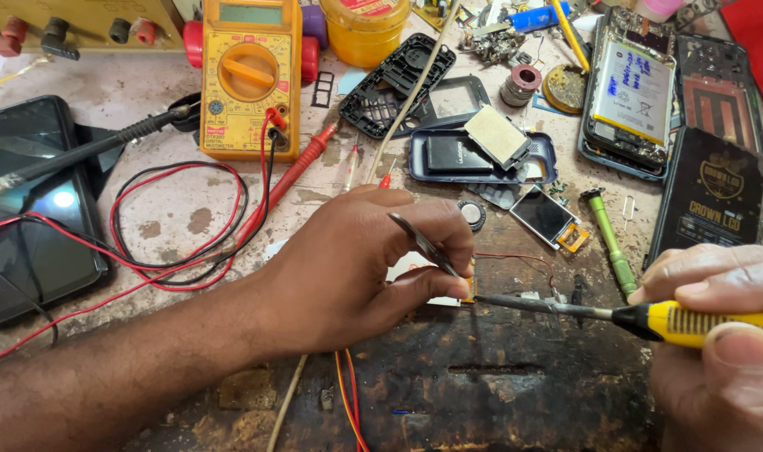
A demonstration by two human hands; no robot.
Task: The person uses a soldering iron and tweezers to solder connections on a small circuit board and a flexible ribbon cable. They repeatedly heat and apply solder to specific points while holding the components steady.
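Left hand [356, 268] pinches tweezers [427, 247] as right hand [716, 351] grips a yellow-handled soldering iron [649, 320] at a cluttered repair table [181, 226].

The tweezers' points press down on a small component [468, 289] near the table's front edge, where thin red wires [515, 258] lead away, and the iron's tip [492, 300] lies just beside it. Doing this well likely calls for a steady tweezer hold, a brief touch of the tip on the joint alone, and keeping heat off the wire insulation. A yellow multimeter [249, 79] with red and black leads, opened phone cases [482, 155] and a green screwdriver [611, 243] lie behind.
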